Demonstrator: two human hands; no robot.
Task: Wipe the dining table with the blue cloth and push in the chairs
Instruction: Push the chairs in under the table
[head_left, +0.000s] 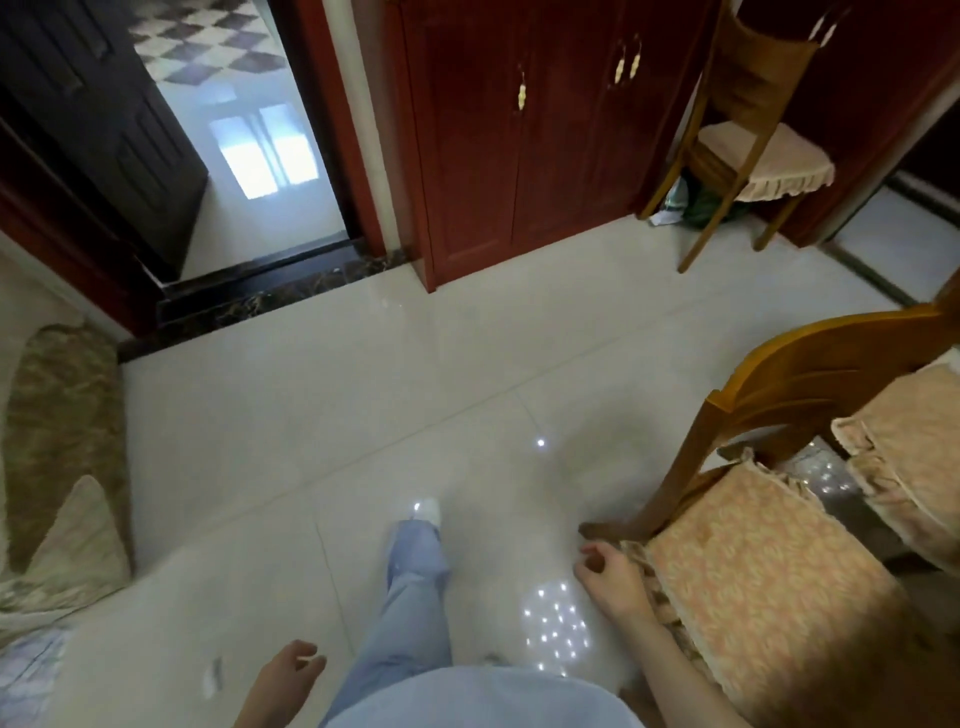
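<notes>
The fingers (306, 652) of the left hand (285, 675) hung loosely curled and held nothing. The fingers (597, 552) of the right hand (615, 577) were likewise slack and empty. Between the two hands a leg (415, 571) in pale blue trousers stepped out over the tiled floor (363, 405).

Just beside the right fingers, on their outer side, lay the fringed seat cushion of the nearest chair (769, 587). Whether they brushed the fringe could not be told. Its curved wooden back rose beyond them, and a second cushioned seat (909, 467) stood further out to that side. Well out from the left fingers lay a patterned upholstered seat (62, 441).

Far ahead of both hands stood a red wooden cabinet (519, 156), with an open doorway (249, 171) over towards the left fingers' side. A third chair (753, 150) stood beside the cabinet, well apart from the others.

The blue cloth was in neither hand and nowhere in view, and the desk was out of view too, so the wiping could not be judged. No chair seen was tucked under anything. The pushing-in looked yet to be done, with the nearest chair the likeliest first.
</notes>
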